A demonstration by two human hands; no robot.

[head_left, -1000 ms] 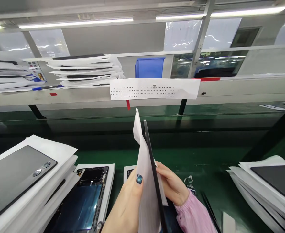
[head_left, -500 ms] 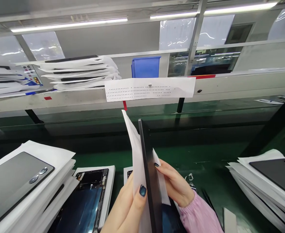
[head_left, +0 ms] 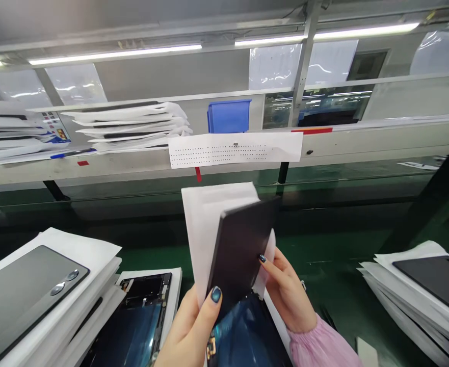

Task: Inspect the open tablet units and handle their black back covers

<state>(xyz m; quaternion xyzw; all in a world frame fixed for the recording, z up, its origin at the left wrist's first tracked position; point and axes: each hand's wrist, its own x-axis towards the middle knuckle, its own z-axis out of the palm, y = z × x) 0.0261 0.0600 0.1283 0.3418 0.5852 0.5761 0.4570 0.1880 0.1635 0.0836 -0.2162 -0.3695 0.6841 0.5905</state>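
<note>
Upright before me is a thin black panel (head_left: 243, 244), tilted, its dark face turned towards me. Behind it stands a folded white sheet (head_left: 205, 219). My left hand (head_left: 193, 321) is closed round the lower left edge of panel and sheet, thumb on the front. At the right edge, my right hand (head_left: 285, 285) pinches the panel and a small piece of white wrapping (head_left: 264, 270). Below the panel lies an open device (head_left: 247, 336) with a shiny dark blue surface. Another open device (head_left: 132, 321) rests on a white tray to the left.
Grey back covers (head_left: 29, 300) lie on stacked white sheets at the left. Another stack (head_left: 419, 285) with a dark cover is at the right. A shelf (head_left: 335, 148) crosses ahead, holding wrapped stacks (head_left: 132, 125) and a blue bin (head_left: 229, 116).
The panel has turned from edge-on to show its broad dark face. The sheet behind it shows wider, and my right hand has moved slightly right. More of the device below shows.
</note>
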